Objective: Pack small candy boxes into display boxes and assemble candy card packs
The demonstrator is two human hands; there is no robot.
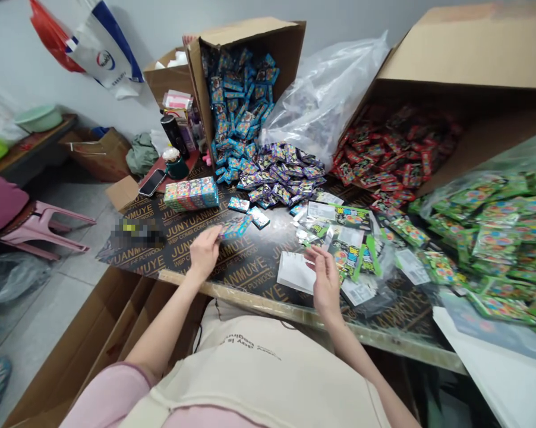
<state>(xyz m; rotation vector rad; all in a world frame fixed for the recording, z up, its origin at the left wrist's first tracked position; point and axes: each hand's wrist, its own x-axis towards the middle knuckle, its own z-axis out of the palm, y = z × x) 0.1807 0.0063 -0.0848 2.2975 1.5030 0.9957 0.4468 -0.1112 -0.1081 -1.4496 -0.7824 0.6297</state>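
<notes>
My left hand (204, 252) is closed, its fingers pinching the near end of a flat blue printed packet (236, 227) just above the dark plywood tabletop (245, 270). Beyond that packet lie two small blue-and-white packets (259, 218). My right hand (325, 279) is half curled with its fingers apart, and I see nothing in it. It hovers over the edge of a white folded sheet (293, 270), beside a heap of flat green-and-black printed pouches (350, 246). Whether its fingertips touch the sheet I cannot tell.
Behind are a carton of blue packets (243, 95), a pile of purple packets (286, 172), and a carton of red packets (388, 148). Green packets (495, 238) heap at right. A banded stack (191, 194), phone (153, 182) and flask (174, 137) stand left.
</notes>
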